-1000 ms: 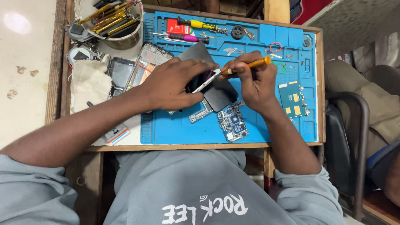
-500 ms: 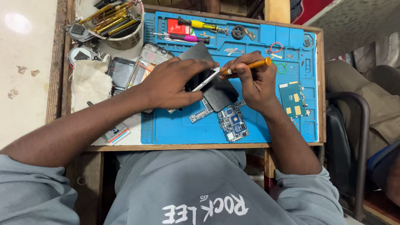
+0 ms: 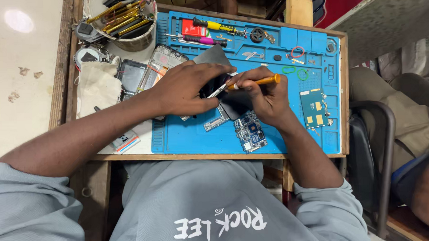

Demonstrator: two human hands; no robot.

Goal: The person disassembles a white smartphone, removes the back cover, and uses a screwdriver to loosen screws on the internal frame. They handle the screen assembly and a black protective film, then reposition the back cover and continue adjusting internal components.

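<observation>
My left hand (image 3: 187, 88) grips a dark phone body (image 3: 213, 85) held over the blue work mat (image 3: 186, 135). My right hand (image 3: 263, 97) holds a tool with an orange handle (image 3: 258, 81), and its tip touches the phone's edge beside my left fingers. Under the two hands lie a dark flat panel (image 3: 235, 108), a small grey board (image 3: 217, 121) and a blue circuit board (image 3: 250, 132).
Another blue board with yellow patches (image 3: 314, 108) lies at the mat's right. Screwdrivers (image 3: 211, 26) rest along the mat's far edge. A round tub of tools (image 3: 120, 17), a white cloth (image 3: 97, 86) and phone parts (image 3: 132, 76) sit at the left. A seated person (image 3: 404, 114) is at the right.
Both hands stay on the phone; the orange tool's handle has shifted slightly while its tip stays at the phone's edge.
</observation>
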